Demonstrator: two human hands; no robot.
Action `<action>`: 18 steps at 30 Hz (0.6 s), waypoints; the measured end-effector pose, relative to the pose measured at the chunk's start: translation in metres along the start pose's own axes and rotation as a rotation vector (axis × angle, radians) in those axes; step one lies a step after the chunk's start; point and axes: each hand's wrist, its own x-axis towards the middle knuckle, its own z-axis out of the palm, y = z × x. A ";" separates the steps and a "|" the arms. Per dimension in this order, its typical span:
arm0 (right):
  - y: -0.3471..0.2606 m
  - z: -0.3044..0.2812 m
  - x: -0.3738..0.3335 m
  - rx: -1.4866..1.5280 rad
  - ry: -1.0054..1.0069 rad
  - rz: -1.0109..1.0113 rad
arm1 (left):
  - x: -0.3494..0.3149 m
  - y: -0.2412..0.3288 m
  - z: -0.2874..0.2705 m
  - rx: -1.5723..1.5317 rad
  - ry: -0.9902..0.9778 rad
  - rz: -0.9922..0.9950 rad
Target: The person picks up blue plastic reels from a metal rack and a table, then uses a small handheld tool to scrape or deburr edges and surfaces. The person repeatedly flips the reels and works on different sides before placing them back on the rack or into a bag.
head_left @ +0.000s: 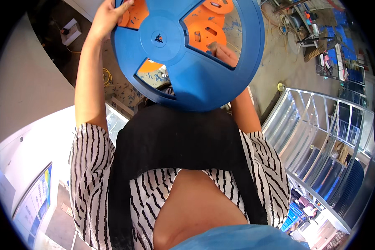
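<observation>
The blue reel (204, 85) stands at the upper centre of the frame. At upper left, the left hand (105, 18) is clamped on its rim. The right hand (224, 54) shows through a right-hand opening, behind the reel; whether it grips anything cannot be told. Orange discs (204, 35) lie beyond.

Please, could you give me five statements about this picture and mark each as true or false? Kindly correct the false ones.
1. The large disc is blue. True.
2. The left hand is at the disc's lower right edge. False: it is at the upper left.
3. Part of the right hand shows through an opening in the disc. True.
4. The apron is orange. False: it is black.
5. Orange parts show through the disc's openings. True.
</observation>
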 end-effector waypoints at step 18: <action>-0.072 -0.025 0.030 0.488 -0.635 0.476 | 0.010 0.038 0.033 0.009 -0.212 -0.015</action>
